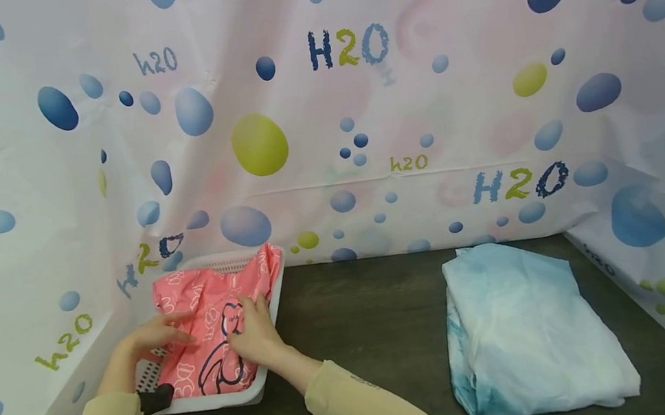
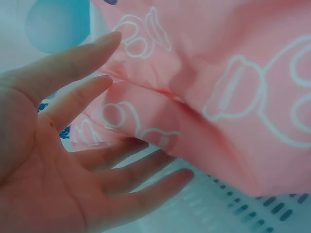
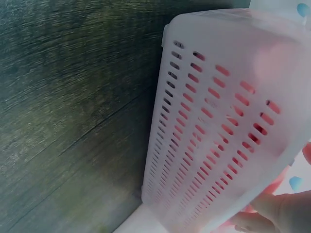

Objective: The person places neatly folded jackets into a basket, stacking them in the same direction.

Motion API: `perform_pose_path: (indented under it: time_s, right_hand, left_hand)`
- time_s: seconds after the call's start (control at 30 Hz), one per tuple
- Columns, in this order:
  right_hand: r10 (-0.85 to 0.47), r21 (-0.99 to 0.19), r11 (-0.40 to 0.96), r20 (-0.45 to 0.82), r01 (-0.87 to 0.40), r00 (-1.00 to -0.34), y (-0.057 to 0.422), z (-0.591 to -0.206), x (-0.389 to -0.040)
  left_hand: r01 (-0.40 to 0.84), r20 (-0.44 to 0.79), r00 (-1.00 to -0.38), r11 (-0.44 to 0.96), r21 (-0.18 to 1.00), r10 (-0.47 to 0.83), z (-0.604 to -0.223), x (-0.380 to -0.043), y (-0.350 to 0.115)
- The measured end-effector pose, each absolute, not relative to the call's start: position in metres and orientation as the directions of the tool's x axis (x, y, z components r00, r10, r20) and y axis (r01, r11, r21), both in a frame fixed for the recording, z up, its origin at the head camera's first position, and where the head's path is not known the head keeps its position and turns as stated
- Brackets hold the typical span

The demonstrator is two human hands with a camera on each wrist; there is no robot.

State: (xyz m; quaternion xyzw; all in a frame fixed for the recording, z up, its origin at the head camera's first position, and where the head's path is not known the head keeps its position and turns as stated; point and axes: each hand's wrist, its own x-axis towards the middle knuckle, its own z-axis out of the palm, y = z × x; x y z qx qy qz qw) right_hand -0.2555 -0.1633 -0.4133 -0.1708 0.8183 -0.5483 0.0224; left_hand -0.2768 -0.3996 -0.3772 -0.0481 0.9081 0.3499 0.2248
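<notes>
A pink cloth (image 1: 208, 347) with white outline prints and a dark line drawing lies in a white perforated basket (image 1: 207, 403) at the left. My left hand (image 1: 157, 331) is at the cloth's left side. In the left wrist view, that hand (image 2: 63, 165) has its fingers spread and extended beside the pink folds, gripping nothing. On the right part of the cloth rests my right hand (image 1: 256, 333), fingers pointing away from me. Only some fingers (image 3: 272, 213) of it show past the basket rim in the right wrist view.
A folded pale blue and white cloth (image 1: 531, 328) lies on the right of the dark wooden table (image 1: 360, 329). A white sheet (image 1: 321, 112) printed with blue and green drops hangs behind and along both sides, close to the basket's left.
</notes>
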Motion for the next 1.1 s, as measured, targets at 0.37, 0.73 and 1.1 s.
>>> perform_pose_path:
  time_s: [0.37, 0.73, 1.1]
  right_hand:
    - [-0.319, -0.892, 0.324, 0.209, -0.314, -0.924, -0.136, -0.408, -0.25]
    - [-0.381, -0.948, 0.19, 0.169, -0.256, -0.909, -0.041, -0.42, -0.245]
    - [-0.376, -0.927, 0.257, 0.163, -0.272, -0.912, 0.06, -0.415, -0.222]
  left_hand:
    - [0.009, -0.212, -0.969, 0.869, 0.495, 0.131, -0.363, -0.264, -0.376]
    - [0.246, 0.091, -0.968, 0.82, 0.516, 0.233, -0.351, -0.243, -0.299]
    - [0.312, 0.234, -0.95, 0.596, 0.74, 0.206, -0.368, -0.23, -0.196]
